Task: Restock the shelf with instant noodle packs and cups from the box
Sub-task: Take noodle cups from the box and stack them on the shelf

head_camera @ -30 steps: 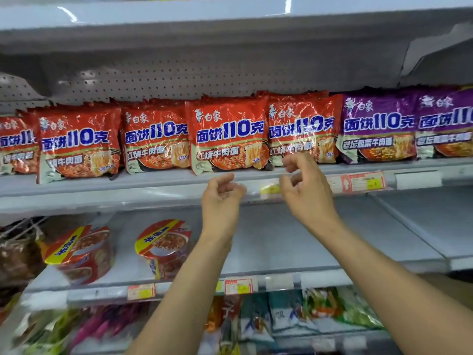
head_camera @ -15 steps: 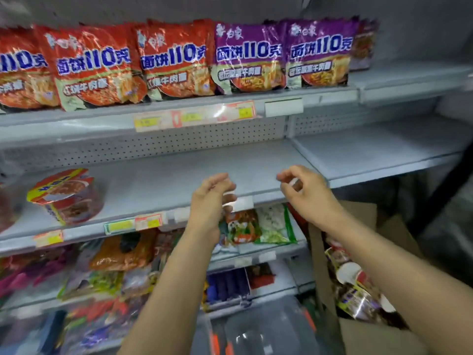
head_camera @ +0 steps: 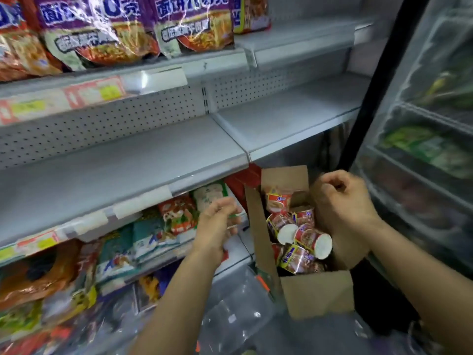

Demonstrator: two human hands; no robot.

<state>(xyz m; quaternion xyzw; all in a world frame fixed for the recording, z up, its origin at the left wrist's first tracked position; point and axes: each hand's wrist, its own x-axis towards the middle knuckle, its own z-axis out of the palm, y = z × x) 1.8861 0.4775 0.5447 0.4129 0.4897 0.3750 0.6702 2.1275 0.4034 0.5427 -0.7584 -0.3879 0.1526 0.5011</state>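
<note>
An open cardboard box stands low at the right, holding several red instant noodle cups lying on their sides. My right hand hovers over the box's right side with its fingers loosely curled, holding nothing. My left hand hangs just left of the box, in front of the lower shelf, fingers relaxed and empty. Purple noodle packs line the top shelf at upper left. The grey middle shelf lies bare in this view.
Mixed snack bags fill the lower shelf at left. A glass-door fridge with a black frame stands at the right. Clear plastic wrap lies below, left of the box.
My view has swung down and right from the noodle packs to the box. Both hands dropped from the upper shelf edge; the right one now hangs over the box.
</note>
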